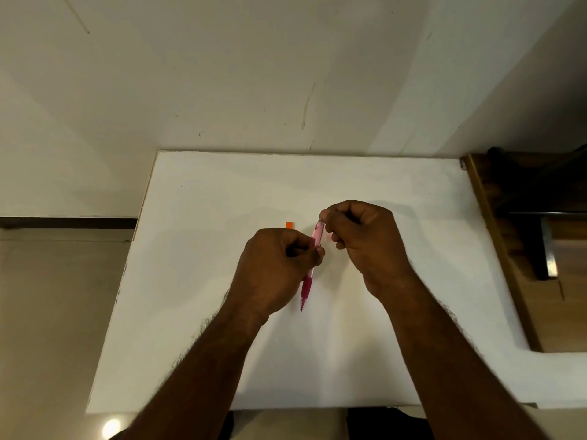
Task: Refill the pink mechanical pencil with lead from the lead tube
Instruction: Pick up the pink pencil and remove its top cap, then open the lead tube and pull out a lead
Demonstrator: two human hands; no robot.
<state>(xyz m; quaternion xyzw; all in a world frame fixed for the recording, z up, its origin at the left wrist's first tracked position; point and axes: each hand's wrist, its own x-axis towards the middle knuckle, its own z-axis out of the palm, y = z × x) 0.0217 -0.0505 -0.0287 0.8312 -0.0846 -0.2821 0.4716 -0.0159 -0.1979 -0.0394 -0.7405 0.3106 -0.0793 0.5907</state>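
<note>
White counter against wall; small orange item lies on it near middle, partly hidden behind left hand.

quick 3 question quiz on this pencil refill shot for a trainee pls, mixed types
1. True or false: the pink pencil lies flat on the white table, untouched.
2. Which hand grips the pencil's barrel? A left hand B right hand
3. Fill in: the pencil's tip points ____ the person.

Key
1. False: both hands are on it, lifted.
2. A; the right hand's fingers pinch its top end.
3. Toward. An orange item, half hidden behind the left hand, lies on the table.
</note>
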